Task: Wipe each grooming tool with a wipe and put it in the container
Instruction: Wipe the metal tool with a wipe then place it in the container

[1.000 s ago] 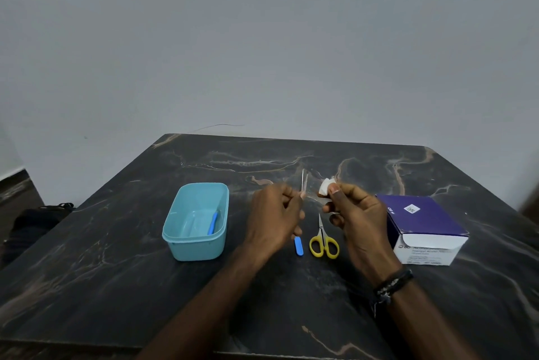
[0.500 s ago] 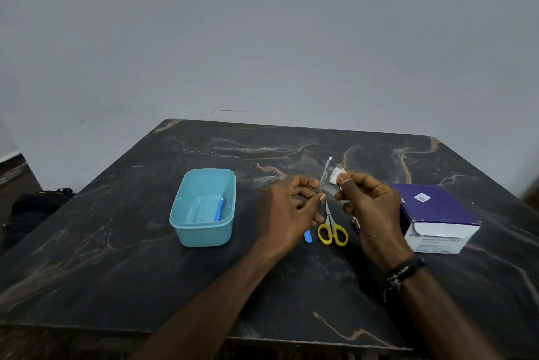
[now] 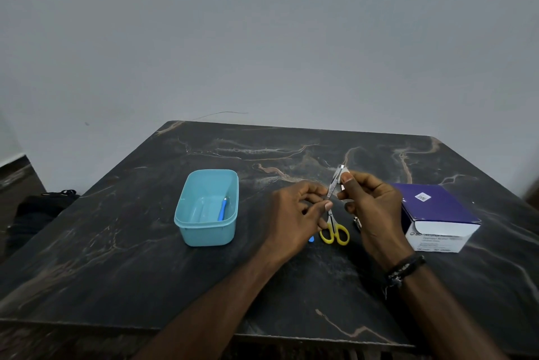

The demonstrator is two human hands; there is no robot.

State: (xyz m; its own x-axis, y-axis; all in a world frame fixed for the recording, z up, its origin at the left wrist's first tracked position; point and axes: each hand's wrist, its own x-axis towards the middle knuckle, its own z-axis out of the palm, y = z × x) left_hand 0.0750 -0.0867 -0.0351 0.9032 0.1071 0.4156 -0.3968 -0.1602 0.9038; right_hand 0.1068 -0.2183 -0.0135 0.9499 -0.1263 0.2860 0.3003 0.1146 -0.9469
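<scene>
While both hands are working above the middle of the dark marble table [image 3: 116, 257], the left hand [image 3: 291, 214] is pinching the lower end of a slim metal tool [image 3: 332, 189], which is slanting up and to the right. The right hand [image 3: 370, 208] is pinching a small white wipe [image 3: 341, 169] round the tool's upper end, thumb and forefinger curled against it. What kind of tool it is cannot be told; it looks like a thin file or tweezers.

Lying on the table just under the hands are yellow-handled scissors [image 3: 335, 233], their blades pointing to the far side and partly hidden by the fingers. A blue tip of something [image 3: 311, 239] is showing just left of the scissors, beside the left hand. A small dark metal object [image 3: 357, 222] is peeking out near the right hand's palm, too hidden to identify.

To the left, well apart from the hands, a light blue container [image 3: 207, 231] is sitting open, with a blue-handled tool [image 3: 222, 209] lying inside along its right wall. To the right, a purple and white box [image 3: 437, 214] is standing near the right wrist, which is wearing a dark bracelet [image 3: 405, 267].
</scene>
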